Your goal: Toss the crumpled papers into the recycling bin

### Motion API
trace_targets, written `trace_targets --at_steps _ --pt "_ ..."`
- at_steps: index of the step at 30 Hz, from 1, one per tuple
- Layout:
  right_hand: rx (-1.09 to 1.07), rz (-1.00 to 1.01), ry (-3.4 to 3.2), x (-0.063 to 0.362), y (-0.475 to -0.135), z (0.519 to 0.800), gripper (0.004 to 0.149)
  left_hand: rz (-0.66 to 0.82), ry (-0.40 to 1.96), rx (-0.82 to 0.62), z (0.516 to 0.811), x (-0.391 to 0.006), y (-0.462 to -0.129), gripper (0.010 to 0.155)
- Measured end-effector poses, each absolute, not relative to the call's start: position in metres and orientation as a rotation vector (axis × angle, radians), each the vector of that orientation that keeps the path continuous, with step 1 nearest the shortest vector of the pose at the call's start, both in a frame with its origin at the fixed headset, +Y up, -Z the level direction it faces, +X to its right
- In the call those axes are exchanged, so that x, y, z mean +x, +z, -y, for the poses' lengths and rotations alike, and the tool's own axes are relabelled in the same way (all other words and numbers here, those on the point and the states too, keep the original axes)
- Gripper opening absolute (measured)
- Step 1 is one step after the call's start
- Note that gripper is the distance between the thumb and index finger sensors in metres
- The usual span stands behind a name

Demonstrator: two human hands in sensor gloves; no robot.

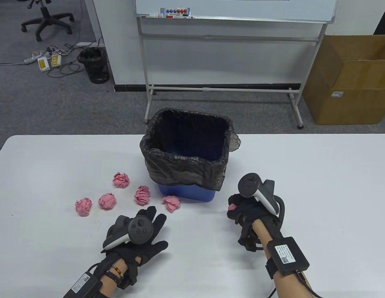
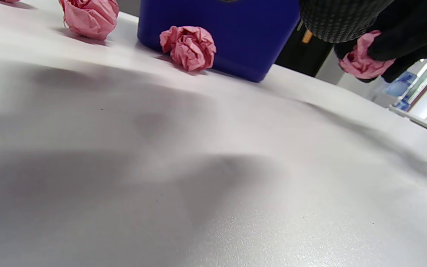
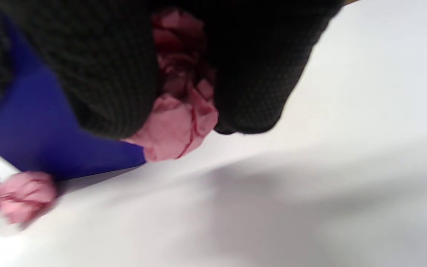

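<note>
A blue bin (image 1: pixel 187 191) lined with a black bag (image 1: pixel 186 149) stands mid-table. Several pink crumpled paper balls lie left of it: one (image 1: pixel 171 203) at its front corner, others (image 1: pixel 142 195) (image 1: pixel 121 179) (image 1: pixel 107 201) (image 1: pixel 83 206) further left. My right hand (image 1: pixel 239 209) grips a pink paper ball (image 1: pixel 232 207) to the right of the bin; it shows between my fingers in the right wrist view (image 3: pixel 176 126) and in the left wrist view (image 2: pixel 363 61). My left hand (image 1: pixel 149 223) rests flat and empty on the table, fingers spread, just short of the nearest ball (image 2: pixel 189 46).
The white table (image 1: pixel 319 186) stretches wide on both sides. Behind it on the floor stand a whiteboard stand (image 1: pixel 223 88), a cardboard box (image 1: pixel 351 80) at right and a black mesh basket (image 1: pixel 94 65) at left.
</note>
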State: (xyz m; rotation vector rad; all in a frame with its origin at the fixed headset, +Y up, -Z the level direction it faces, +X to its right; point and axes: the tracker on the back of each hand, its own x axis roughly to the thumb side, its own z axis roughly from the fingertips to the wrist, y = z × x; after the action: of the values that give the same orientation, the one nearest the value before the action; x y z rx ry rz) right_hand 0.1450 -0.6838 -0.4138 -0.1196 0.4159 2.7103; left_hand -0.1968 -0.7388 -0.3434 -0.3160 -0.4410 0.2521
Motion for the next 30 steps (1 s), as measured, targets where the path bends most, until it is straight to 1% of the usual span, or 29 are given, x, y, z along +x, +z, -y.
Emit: trace_targets --at_steps 9,13,16,18,24,30 --pt "0.156 -0.64 2.53 0.122 -0.398 0.655 0.062 0.436 0.255 -0.317 0.738 -0.197 -0.344 0.085" --pt "0.281 -0.737 2.421 0.107 -0.394 0.636 0.062 0.435 0.258 -0.318 0.738 -0.197 -0.344 0.085" --pt "0.356 -0.755 2.354 0.097 -0.395 0.618 0.062 0.435 0.256 -0.32 0.739 -0.197 -0.344 0.085" --pt "0.404 -0.751 2.265 0.091 -0.398 0.602 0.062 0.434 0.257 -0.32 0.738 -0.197 -0.344 0.085" --pt "0.434 -0.671 2.118 0.08 -0.415 0.569 0.062 0.431 0.257 -0.321 0.738 -0.197 -0.344 0.085" --pt "0.384 -0.47 2.038 0.075 -0.44 0.537 0.062 0.427 0.259 -0.316 0.737 -0.199 -0.345 0.085"
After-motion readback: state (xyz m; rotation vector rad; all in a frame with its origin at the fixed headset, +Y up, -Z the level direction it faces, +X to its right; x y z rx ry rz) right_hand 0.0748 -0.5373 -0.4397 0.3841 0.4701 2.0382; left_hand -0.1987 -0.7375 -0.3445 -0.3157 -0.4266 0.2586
